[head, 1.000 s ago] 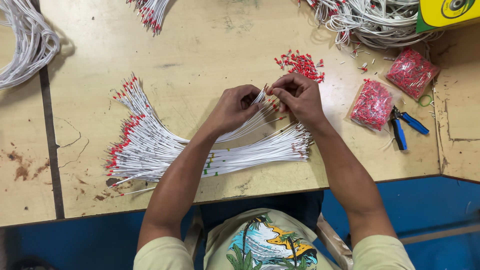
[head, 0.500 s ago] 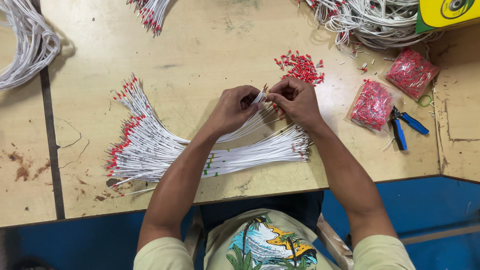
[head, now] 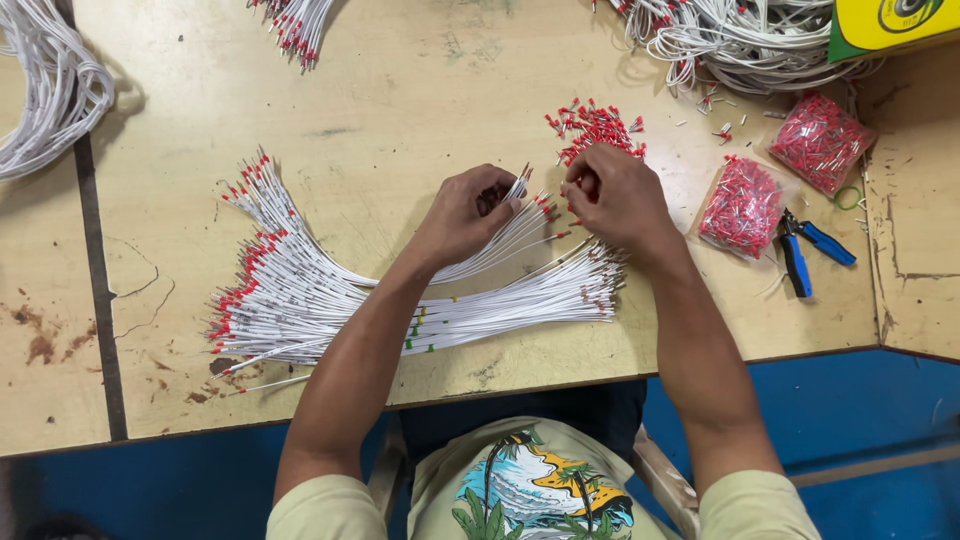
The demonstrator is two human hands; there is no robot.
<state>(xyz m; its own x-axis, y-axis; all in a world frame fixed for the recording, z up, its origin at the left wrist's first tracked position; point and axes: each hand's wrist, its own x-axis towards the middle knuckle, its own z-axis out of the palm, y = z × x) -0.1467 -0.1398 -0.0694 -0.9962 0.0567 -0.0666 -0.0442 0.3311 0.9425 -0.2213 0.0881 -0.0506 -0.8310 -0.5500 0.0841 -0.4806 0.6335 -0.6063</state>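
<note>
Left hand [head: 468, 212] grip closed on white wires [head: 500, 232]; right hand [head: 612, 195] grip pinched near red ferrules [head: 596, 124], contents unclear.

We see blue-handled pliers [head: 812, 252] right on the bench [head: 400, 120], two bags of red ferrules [head: 742, 207] beside them, a yellow box [head: 890, 22] far right, coiled white cable [head: 50, 90] far left.

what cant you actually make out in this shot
- Head view: what the right hand pinches; its curled fingers hide it.
- Head view: which wire the left hand grips; the fingers cover the spot.
- Head view: the yellow box, cut off by the top edge.
- Head view: the wire coil, cut off by the left edge.
- Head view: the red pieces, too small for detail.
</note>
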